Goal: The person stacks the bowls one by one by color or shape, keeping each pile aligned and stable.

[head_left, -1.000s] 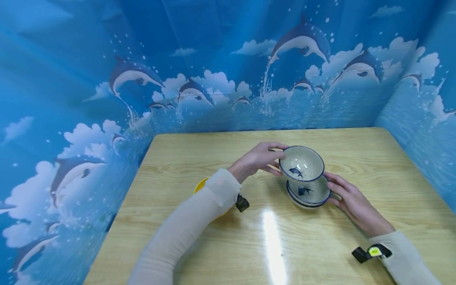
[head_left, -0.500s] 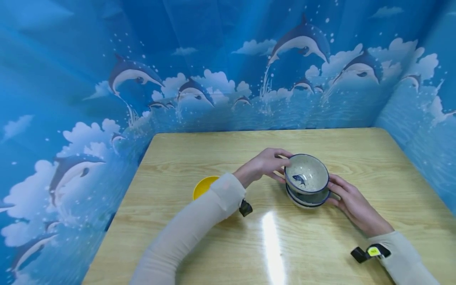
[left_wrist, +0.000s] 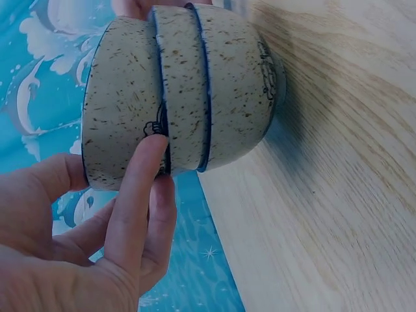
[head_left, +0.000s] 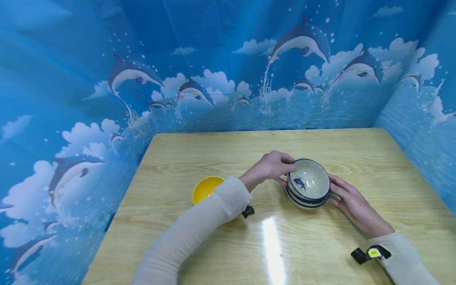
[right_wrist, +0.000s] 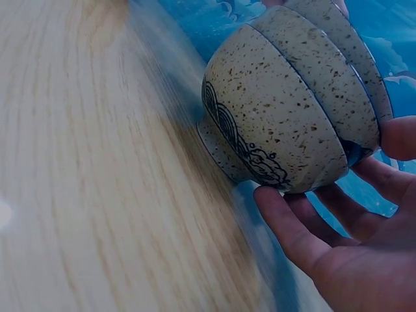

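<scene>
Three speckled cream bowls with dark blue rims stand in a stack on the right half of the table. The top bowl (head_left: 309, 178) has a blue fish inside and sits slightly tilted. My left hand (head_left: 273, 166) pinches its left side, thumb over the rim and fingers on the outer wall. Below it, the left wrist view shows the middle bowl (left_wrist: 183, 91) and the bottom bowl (left_wrist: 239, 97) nested together. My right hand (head_left: 355, 205) holds the stack from the right. In the right wrist view, its thumb is at a rim and its fingers are under the bottom bowl's wall.
A yellow bowl (head_left: 206, 189) stands left of the stack, partly hidden by my left sleeve (head_left: 199, 221). The wooden table (head_left: 171, 158) ends at a blue dolphin-print curtain (head_left: 221, 63) behind and on both sides.
My left hand has lowered the top bowl rightward and down onto the other bowls, covering their insides. More of the yellow bowl shows. The right hand has stayed at the stack.
</scene>
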Demonstrator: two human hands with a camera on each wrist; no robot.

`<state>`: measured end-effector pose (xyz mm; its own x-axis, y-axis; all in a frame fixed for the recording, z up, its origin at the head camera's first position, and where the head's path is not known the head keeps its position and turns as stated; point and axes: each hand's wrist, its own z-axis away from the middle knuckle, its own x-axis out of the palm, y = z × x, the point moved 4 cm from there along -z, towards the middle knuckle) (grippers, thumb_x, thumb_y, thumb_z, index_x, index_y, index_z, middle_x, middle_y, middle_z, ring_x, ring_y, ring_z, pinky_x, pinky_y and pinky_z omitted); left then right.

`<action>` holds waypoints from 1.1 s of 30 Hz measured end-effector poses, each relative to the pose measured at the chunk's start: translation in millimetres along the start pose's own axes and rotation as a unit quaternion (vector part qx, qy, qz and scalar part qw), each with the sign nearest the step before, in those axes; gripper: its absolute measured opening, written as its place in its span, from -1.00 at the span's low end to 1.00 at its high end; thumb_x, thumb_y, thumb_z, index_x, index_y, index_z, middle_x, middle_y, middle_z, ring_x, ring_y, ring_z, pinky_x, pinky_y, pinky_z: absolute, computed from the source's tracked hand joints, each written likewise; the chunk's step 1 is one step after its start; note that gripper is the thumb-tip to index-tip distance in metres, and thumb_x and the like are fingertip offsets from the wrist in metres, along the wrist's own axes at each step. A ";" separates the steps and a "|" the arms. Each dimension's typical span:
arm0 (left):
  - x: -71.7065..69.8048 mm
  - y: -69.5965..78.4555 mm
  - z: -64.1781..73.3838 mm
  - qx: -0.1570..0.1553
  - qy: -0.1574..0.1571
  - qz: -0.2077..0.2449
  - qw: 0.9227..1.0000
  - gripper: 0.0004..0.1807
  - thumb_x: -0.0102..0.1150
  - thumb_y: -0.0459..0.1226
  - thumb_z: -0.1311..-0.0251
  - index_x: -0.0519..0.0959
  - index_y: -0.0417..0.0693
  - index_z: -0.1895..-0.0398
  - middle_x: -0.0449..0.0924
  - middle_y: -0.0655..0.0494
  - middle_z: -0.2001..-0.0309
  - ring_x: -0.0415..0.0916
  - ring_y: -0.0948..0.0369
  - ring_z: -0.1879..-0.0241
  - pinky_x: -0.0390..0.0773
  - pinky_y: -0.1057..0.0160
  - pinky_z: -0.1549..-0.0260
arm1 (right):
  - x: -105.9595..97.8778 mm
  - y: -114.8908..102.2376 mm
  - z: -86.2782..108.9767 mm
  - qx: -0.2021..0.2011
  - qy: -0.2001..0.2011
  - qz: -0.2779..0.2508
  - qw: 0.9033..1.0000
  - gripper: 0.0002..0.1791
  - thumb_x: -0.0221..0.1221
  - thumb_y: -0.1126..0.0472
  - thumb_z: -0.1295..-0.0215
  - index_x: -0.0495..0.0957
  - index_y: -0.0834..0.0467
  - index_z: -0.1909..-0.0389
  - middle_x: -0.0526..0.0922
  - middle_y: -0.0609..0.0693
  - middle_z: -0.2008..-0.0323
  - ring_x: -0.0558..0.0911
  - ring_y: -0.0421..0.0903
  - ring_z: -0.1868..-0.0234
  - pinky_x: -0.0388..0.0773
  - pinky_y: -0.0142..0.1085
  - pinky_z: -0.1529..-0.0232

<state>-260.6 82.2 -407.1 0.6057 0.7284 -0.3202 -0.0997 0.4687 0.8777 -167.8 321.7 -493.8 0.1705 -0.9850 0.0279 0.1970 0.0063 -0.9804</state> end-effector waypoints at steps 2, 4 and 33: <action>2.4 -0.1 0.2 0.003 0.005 -0.016 1.000 -0.60 0.29 -0.28 -0.55 0.66 -0.11 -0.38 0.73 -0.01 -0.25 0.74 0.13 0.02 0.84 0.27 0.34 | -0.6 1.4 1.0 0.003 -0.003 0.000 1.000 -0.21 -0.09 -0.02 -0.81 -0.17 0.27 -0.76 -0.13 0.26 -0.75 0.54 -0.59 -0.21 0.66 -0.50 -0.20; 4.4 -0.4 0.7 0.008 0.006 -0.029 1.000 -0.59 0.29 -0.27 -0.55 0.66 -0.10 -0.39 0.72 -0.02 -0.29 0.77 0.12 0.03 0.84 0.26 0.34 | -1.4 3.2 2.0 0.001 -0.008 -0.002 1.000 -0.22 -0.10 -0.01 -0.82 -0.16 0.24 -0.77 -0.09 0.21 -0.76 0.52 -0.61 -0.21 0.65 -0.51 -0.20; 3.3 0.4 1.3 -0.014 -0.026 -0.036 0.999 -0.59 0.19 -0.30 -0.62 0.62 -0.09 -0.44 0.70 -0.01 -0.06 0.69 0.15 0.22 0.88 0.07 0.20 | -5.4 -6.0 1.2 -0.040 0.011 -0.022 0.999 -0.52 -0.06 0.18 -0.80 0.34 0.03 -0.62 0.45 -0.29 -0.37 0.56 -0.52 -0.22 0.69 -0.49 -0.15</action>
<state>-257.6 84.2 -407.3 0.6526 0.6659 -0.3616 -0.0765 0.5326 0.8429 -168.8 327.2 -487.8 0.1421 -0.9875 0.0683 0.1270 -0.0503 -0.9906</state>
